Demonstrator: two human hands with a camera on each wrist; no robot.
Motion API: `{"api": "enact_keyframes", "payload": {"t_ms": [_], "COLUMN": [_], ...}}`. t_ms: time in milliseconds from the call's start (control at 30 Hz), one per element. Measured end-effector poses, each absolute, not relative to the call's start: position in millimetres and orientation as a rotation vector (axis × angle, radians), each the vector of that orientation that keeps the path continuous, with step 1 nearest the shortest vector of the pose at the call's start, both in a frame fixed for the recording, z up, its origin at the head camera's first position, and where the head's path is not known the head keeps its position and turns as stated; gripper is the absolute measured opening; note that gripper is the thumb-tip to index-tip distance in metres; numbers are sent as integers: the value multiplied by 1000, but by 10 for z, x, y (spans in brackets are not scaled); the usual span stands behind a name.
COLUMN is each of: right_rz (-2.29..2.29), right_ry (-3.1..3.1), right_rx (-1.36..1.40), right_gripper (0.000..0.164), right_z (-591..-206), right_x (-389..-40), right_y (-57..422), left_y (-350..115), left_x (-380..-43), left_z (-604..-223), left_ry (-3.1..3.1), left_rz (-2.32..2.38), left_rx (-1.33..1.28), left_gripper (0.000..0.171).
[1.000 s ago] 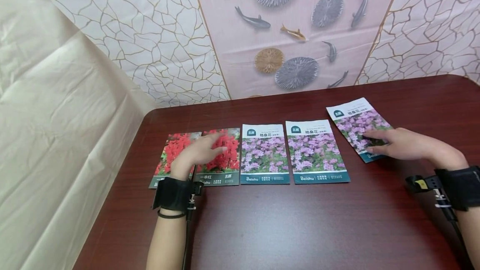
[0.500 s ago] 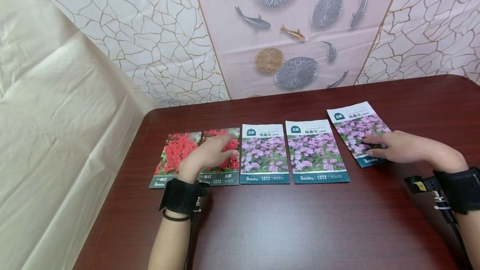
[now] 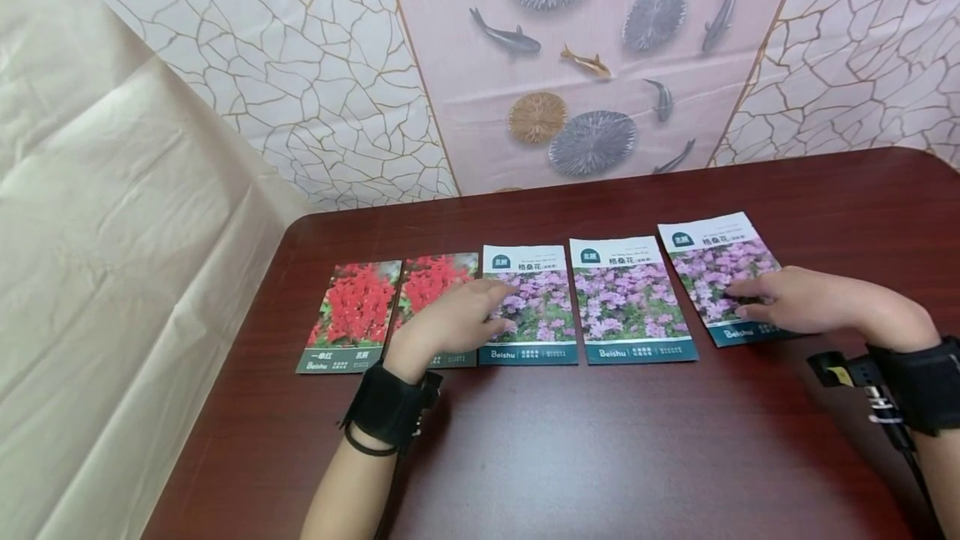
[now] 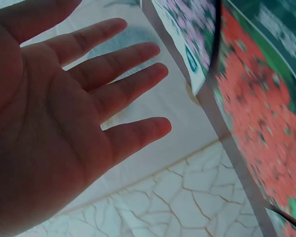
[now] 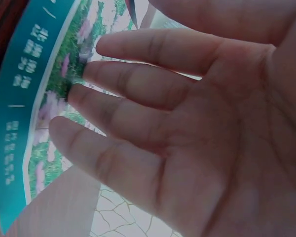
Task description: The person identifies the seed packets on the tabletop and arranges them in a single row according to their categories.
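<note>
Flower seed packets lie in a row: two with red flowers, the left one (image 3: 354,307) and the right one (image 3: 427,282), then three with purple flowers. My left hand (image 3: 450,319) is over the right red packet and the left edge of the first purple packet (image 3: 546,298); its fingers are extended and spread in the left wrist view. The middle purple packet (image 3: 632,298) has no hand on it. On the tilted rightmost purple packet (image 3: 708,261) rest the fingertips of my right hand (image 3: 821,300), palm raised and fingers nearly straight in the right wrist view.
A dark red-brown table (image 3: 585,448) bears the packets. Behind it hangs a patterned cloth (image 3: 495,107), and a cream cloth (image 3: 135,273) covers the left side. Each wrist wears a black strap with a camera and cable.
My left hand has moved right, from over the red packets toward the first purple one. My right hand has drawn the rightmost packet slightly nearer and turned it straighter.
</note>
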State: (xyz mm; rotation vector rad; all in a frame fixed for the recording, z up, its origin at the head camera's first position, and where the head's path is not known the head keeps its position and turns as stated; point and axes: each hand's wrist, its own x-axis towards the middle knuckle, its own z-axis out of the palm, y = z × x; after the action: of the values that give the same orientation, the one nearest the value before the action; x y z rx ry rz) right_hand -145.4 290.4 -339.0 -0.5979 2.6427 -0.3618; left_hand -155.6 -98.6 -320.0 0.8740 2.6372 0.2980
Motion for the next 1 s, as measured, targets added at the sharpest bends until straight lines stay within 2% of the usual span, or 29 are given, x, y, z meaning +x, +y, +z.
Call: {"api": "enact_keyframes", "payload": {"t_ms": [1000], "right_rz": [-329], "right_ry": [2542], "right_rx": [-621], "right_gripper": [44], "right_z": [-3339], "right_x": [-1400], "right_y": [2805], "left_y": [-772], "left_x": [-1363], "left_z": [-3157], "left_ry": [2586], "left_rz": [149], "left_rx": [947], "left_gripper": [50]}}
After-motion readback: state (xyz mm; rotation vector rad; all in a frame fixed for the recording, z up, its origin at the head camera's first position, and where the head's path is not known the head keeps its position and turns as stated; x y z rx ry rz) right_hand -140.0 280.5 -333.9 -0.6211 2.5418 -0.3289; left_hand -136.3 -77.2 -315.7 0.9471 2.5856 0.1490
